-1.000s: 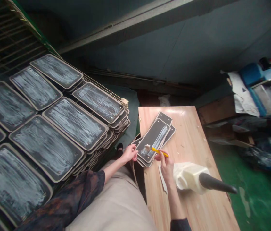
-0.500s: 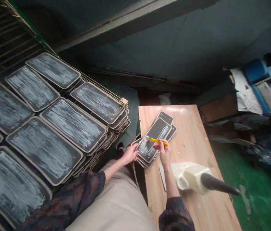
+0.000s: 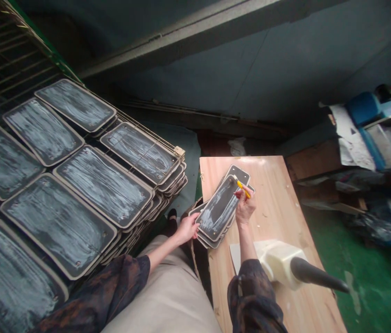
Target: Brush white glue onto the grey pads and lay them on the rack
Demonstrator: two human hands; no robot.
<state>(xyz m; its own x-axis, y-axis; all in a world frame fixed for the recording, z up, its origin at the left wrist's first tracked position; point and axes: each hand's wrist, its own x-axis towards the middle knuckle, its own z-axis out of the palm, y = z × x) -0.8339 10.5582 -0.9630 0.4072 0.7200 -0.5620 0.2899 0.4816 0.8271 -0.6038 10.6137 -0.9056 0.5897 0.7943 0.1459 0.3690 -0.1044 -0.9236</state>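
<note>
My right hand [image 3: 246,210] is closed around the yellow handle of a small brush [image 3: 242,188]. Its bristles are at the far end of a dark rectangular plate [image 3: 221,203] with rounded corners and a pale rim. White streaks cover the plate's near end and one long side; the middle is still dark. With fingers and thumb my left hand [image 3: 189,227] pinches the near left edge of this plate. Beneath it, more plates [image 3: 242,173] lie in a skewed pile on the wooden tabletop [image 3: 268,185].
To the left, a wire-mesh cage [image 3: 178,151] holds several stacks of white-streaked plates [image 3: 103,185]. A cream plastic bottle [image 3: 280,261] with a long dark nozzle lies on the tabletop, right of my forearm. Blue equipment [image 3: 365,108] and plastic bags [image 3: 382,217] are at the far right.
My right hand has moved the brush from the plate's near half to its far end. The left hand keeps its hold on the edge. The view has shifted slightly.
</note>
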